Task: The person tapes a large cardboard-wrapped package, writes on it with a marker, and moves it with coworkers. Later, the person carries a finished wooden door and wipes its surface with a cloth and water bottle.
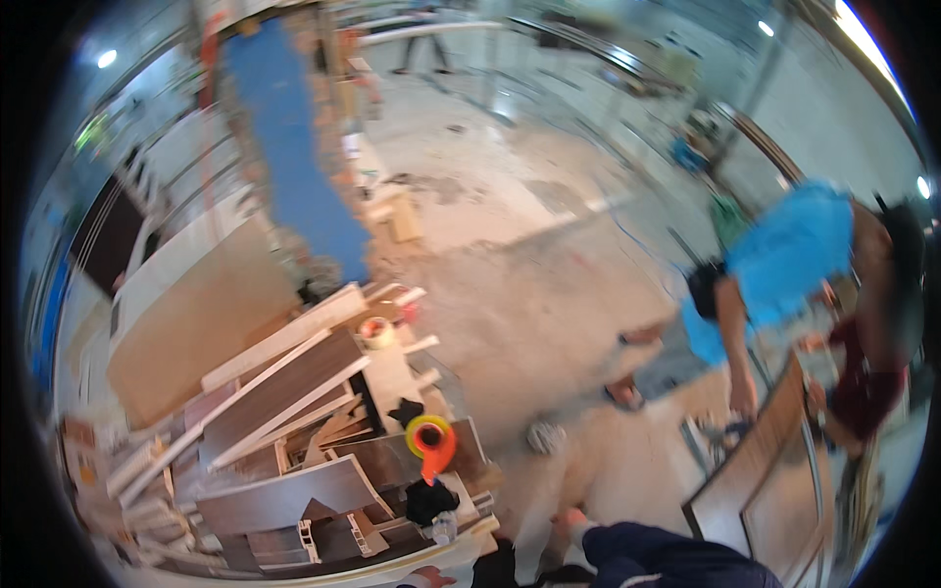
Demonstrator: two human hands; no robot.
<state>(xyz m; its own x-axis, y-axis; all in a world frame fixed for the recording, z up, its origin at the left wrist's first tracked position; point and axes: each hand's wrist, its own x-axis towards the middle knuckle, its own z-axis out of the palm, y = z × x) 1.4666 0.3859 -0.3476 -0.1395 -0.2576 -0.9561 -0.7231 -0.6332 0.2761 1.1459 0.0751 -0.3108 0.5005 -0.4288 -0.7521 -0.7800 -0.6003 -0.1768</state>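
Note:
My left hand (431, 576) shows at the lower edge, beside the near rim of a pile of wood offcuts. Its fingers look stretched out, with nothing visible in them. Over the floor, my right hand (568, 519) reaches out from a navy sleeve (657, 559). Blur hides how its fingers are set, and I see nothing in it. Closest to my hands on the pile lie a small clear plastic bottle (444, 529), a black cloth-like item (429, 502) and an orange-and-yellow tape roll (446, 453). A curved brown board (279, 495) rests left of them.
Long wood strips (294, 412) and a pale tape roll (375, 332) top the pile. At right, a person in a light blue shirt (794, 265) bends over brown panels (755, 480), beside another person in dark red (867, 377). A crumpled grey lump (546, 436) lies on the floor.

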